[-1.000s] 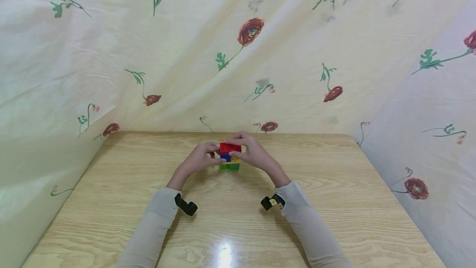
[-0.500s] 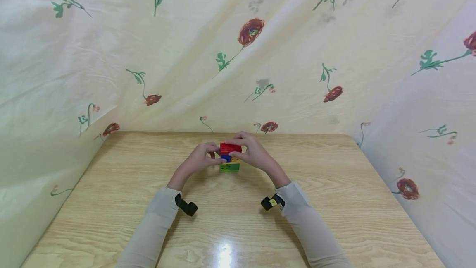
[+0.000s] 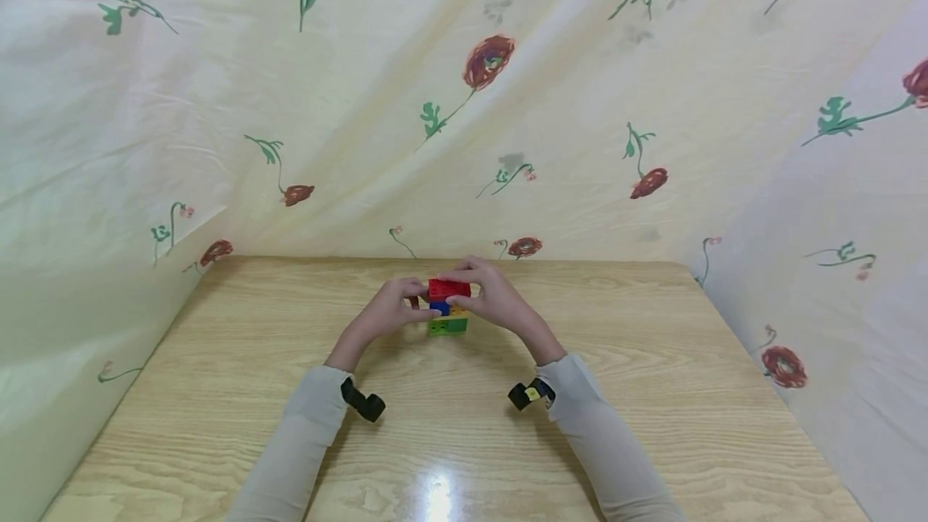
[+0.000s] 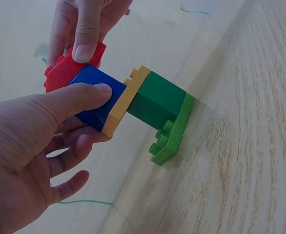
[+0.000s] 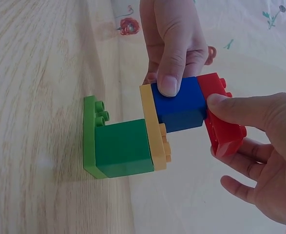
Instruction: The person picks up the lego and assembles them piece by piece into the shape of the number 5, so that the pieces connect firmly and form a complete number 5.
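Note:
A stack of toy building bricks stands on the table, with a light green plate at its foot. On one end of that plate sits a dark green brick, topped by a yellow-orange plate. A blue brick rests on the other end of the yellow-orange plate, and a red brick lies on the blue one. My left hand pinches the blue brick between thumb and fingers. With thumb and fingers my right hand pinches the red brick from the other side.
The wood-grain table ends at a flower-patterned cloth behind the stack, and the cloth also hangs at both sides. Each wrist wears a black camera strap, at the left and right.

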Demonstrator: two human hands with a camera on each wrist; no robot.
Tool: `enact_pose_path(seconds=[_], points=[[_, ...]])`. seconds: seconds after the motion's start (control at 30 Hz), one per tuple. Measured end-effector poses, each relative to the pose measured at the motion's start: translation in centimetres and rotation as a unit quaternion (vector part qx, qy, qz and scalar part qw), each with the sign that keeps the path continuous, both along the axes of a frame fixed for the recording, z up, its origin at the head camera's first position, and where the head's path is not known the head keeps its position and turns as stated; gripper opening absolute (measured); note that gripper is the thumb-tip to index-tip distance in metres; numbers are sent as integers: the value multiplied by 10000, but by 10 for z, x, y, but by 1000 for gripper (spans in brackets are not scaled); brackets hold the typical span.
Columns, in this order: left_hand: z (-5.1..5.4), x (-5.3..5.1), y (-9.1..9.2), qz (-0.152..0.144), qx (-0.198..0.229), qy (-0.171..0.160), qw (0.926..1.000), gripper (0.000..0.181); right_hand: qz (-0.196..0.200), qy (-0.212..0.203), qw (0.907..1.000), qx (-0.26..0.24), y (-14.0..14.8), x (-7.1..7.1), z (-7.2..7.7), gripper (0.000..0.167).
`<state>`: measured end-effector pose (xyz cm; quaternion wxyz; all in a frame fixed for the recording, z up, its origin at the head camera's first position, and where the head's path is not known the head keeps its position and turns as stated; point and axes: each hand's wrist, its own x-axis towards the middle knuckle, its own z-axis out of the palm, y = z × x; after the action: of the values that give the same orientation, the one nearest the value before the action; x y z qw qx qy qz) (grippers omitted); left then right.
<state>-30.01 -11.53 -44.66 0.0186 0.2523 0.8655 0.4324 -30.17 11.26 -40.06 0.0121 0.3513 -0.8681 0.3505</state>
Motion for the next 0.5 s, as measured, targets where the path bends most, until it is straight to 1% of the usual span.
enact_pose_path(seconds=[0.27, 0.5], points=[[0, 1, 1, 96, 35, -144, 9998, 19, 47, -85, 10000, 2, 0, -1, 0, 40], [0, 1, 1, 30, 36, -78, 10000, 18, 86, -65, 9999, -1, 0, 0, 0, 40]])
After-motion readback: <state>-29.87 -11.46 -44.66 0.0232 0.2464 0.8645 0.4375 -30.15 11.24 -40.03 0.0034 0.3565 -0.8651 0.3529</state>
